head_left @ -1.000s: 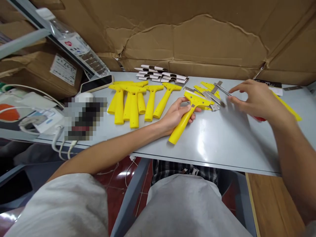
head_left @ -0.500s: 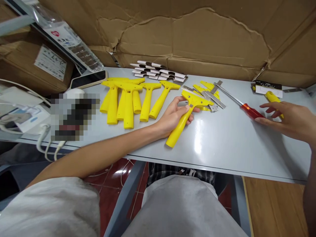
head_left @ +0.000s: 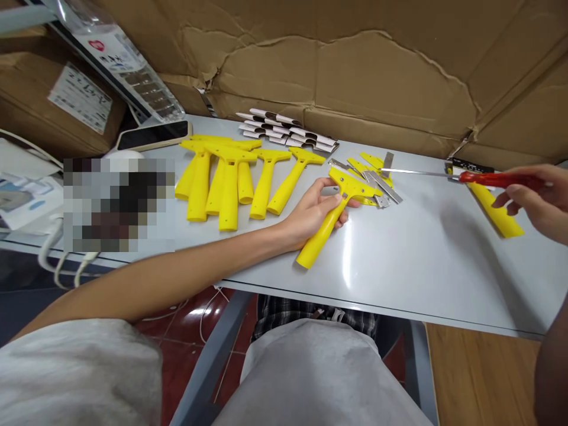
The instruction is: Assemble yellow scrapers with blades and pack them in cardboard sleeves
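Note:
My left hand (head_left: 317,216) is closed around the neck of a yellow scraper (head_left: 323,231), whose head with screws tilts up to the right. In my right hand (head_left: 539,198) is a screwdriver (head_left: 501,178) with a red handle, raised above the table, its thin shaft pointing left. Behind the scraper lies a pile of metal blades (head_left: 385,184) mixed with yellow plates (head_left: 371,160). Left of my left hand, several yellow scraper handles (head_left: 229,195) lie side by side, some overlapping. Another yellow scraper (head_left: 497,210) lies beneath the screwdriver, its head end partly hidden by a black-and-white cover.
Folded white and dark card sleeves (head_left: 288,129) are stacked at the back, before a cardboard sheet (head_left: 355,77). A phone (head_left: 153,136), a plastic bottle (head_left: 119,59), a cardboard box (head_left: 53,100) and white cables (head_left: 51,242) sit on the left. The grey table (head_left: 399,260) has its edge near my body.
My right hand has taken hold of the red screwdriver and lifted it off the table, swinging it nearly level. My left hand keeps the scraper in about the same place. The view has shifted slightly.

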